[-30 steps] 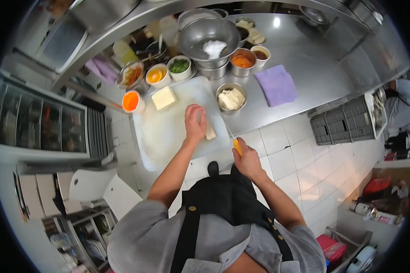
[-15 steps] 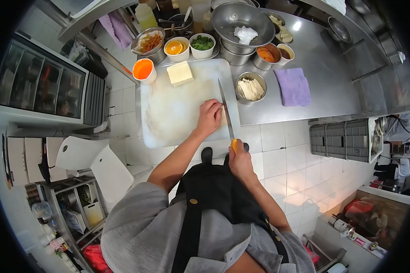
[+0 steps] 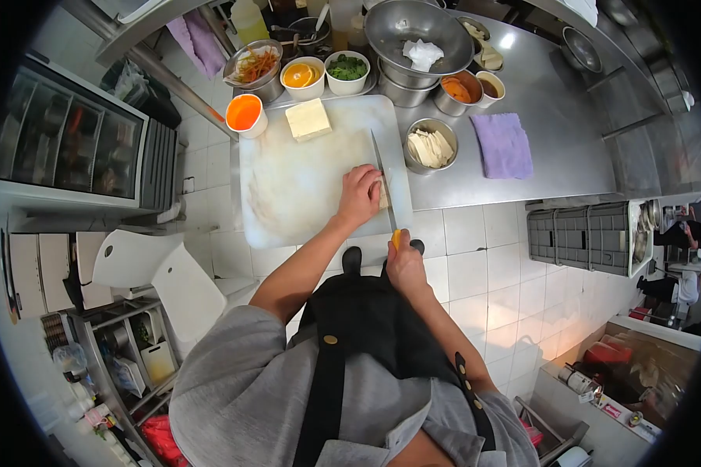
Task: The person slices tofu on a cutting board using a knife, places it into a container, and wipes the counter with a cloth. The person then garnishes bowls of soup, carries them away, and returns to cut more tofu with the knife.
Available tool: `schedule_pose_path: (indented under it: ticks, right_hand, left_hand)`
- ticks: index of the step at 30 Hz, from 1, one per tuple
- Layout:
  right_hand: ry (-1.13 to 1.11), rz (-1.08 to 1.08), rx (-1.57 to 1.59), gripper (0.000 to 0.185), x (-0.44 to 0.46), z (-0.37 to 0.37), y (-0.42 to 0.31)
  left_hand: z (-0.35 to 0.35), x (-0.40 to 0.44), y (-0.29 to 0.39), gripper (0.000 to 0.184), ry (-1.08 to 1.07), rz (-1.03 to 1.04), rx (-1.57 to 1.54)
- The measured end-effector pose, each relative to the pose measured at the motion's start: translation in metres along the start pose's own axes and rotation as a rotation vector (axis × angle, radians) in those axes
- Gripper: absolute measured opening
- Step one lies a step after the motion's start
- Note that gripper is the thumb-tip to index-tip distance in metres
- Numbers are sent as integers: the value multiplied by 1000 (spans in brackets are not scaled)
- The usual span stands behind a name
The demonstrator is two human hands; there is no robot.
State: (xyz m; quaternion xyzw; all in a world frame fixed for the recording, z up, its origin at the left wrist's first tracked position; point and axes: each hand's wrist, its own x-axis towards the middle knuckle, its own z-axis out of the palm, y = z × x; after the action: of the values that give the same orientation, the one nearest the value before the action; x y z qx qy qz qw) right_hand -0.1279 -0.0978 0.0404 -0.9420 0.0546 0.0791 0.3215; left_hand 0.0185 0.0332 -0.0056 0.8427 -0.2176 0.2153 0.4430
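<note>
My right hand is wrapped round the yellow handle of a long kitchen knife, whose blade points away from me along the right side of the white cutting board. Close against the blade, my left hand has its fingers curled and pressed onto a small pale piece of food, mostly covered by fingers and blade. A cream-coloured block, perhaps tofu, lies at the board's far side. Right of the board stands a metal bowl of pale slices.
Behind the board stand an orange-filled cup, a cup of orange slices, a cup of greens and a bowl of shredded vegetables. A large metal pan sits back right, near a purple cloth.
My right hand and the knife have shifted slightly forward and left. My left hand stays on the pale piece. The whole view has moved a little.
</note>
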Motion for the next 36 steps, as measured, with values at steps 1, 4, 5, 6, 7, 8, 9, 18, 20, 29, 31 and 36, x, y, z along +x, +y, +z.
schedule_pose_path:
  ticks: [1,4,5,6,7,8,9,18,20,29,31,36]
  right_hand:
    - [3,8,5,46,-4,-4,-3]
    - [38,6,-114,51,-4,-30,-7]
    - [75,-3,-136,53,-7,-39,-7]
    - [119,-9,-161,57,-6,-49,-5]
    - [144,2,-157,57,-3,-58,0]
    - [184,-37,-170,58,0,-67,5]
    - [220,-75,-183,59,2,-74,8]
    - [368,-163,-329,55,49,-105,40]
    - [407,-191,-328,57,60,-106,47]
    - [276,-184,-209,62,45,-90,30]
    - [255,-188,-173,65,35,-90,26]
    - [189,-129,-93,49,23,-95,14]
  left_hand:
    - [0,-3,0,27,-6,-14,0]
    - [1,-2,0,26,-3,-28,8]
    - [-1,-1,3,26,-10,-11,5]
    - [-2,3,7,24,41,-38,-16]
    - [0,11,11,22,91,-64,-41]
    - [-2,28,22,22,82,-40,-52]
    - [-6,43,33,20,52,25,-69]
    - [19,130,67,22,-489,74,157]
    - [35,139,61,22,-502,68,146]
    - [41,141,49,25,-184,40,-25]
    - [11,133,53,22,-244,-21,26]
    - [-27,96,46,13,-23,-73,-41]
